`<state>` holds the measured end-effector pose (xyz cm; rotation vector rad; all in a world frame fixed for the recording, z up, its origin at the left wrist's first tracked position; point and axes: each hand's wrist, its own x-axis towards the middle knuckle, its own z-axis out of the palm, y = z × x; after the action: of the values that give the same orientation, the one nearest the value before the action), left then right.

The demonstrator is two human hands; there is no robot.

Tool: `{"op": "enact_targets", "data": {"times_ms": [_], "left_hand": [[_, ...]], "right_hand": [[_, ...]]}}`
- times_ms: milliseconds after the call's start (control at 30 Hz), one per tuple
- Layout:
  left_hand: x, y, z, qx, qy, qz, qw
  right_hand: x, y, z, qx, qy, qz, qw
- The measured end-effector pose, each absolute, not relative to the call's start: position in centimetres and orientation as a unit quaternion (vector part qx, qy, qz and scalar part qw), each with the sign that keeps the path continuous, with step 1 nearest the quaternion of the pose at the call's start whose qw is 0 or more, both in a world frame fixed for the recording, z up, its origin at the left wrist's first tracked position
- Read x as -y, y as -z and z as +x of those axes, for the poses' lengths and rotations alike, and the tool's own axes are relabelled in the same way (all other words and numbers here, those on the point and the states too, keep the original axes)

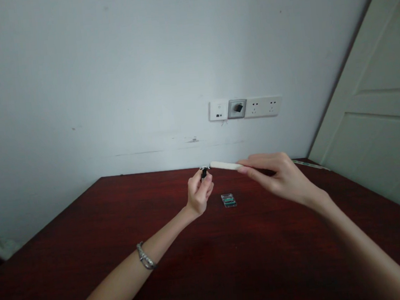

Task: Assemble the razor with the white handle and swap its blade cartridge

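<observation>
My left hand (pixel 199 193) is closed around a small black-handled object with a light, T-shaped top (pixel 204 169), which looks like a razor. From the right, my right hand (pixel 276 173) pinches a slim white stick (pixel 224 165) between thumb and fingers. The stick lies almost level, its far tip close to the T-shaped top; whether the two touch I cannot tell. Below and between the hands, a small clear case (pixel 229 200) with green parts lies flat on the table.
The dark red wooden table (pixel 183 274) runs back to a pale wall (pixel 126 81). Wall sockets (pixel 263 107) are mounted above its back edge. A panelled white door (pixel 376 104) stands at the right. A thin strip (pixel 311 164) lies by the table's back right edge.
</observation>
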<state>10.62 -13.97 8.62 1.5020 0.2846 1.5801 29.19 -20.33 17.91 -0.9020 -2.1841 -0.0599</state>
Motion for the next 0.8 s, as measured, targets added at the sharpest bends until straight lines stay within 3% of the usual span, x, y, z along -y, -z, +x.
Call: {"op": "enact_targets", "data": {"times_ms": [133, 333, 500, 633, 800], "left_hand": [[13.84, -8.48, 10.64, -0.114, -0.639, 0.617, 0.445], [13.84, -8.35, 10.73, -0.130, -0.634, 0.616, 0.448], [13.88, -8.45, 10.79, -0.119, -0.634, 0.622, 0.444], [13.95, -8.52, 10.76, -0.126, -0.632, 0.623, 0.443], [13.86, -8.30, 10.77, -0.123, -0.633, 0.626, 0.439]], "right_hand": [[20.13, -17.70, 29.02, 0.881, 0.037, -0.333, 0.334], [19.83, -17.22, 28.76, 0.850, 0.075, -0.335, 0.399], [19.71, -17.03, 28.53, 0.880, 0.084, -0.322, 0.339], [19.75, -17.02, 28.60, 0.856, 0.091, -0.327, 0.390], [19.86, -17.01, 28.50, 0.877, 0.093, -0.322, 0.345]]}}
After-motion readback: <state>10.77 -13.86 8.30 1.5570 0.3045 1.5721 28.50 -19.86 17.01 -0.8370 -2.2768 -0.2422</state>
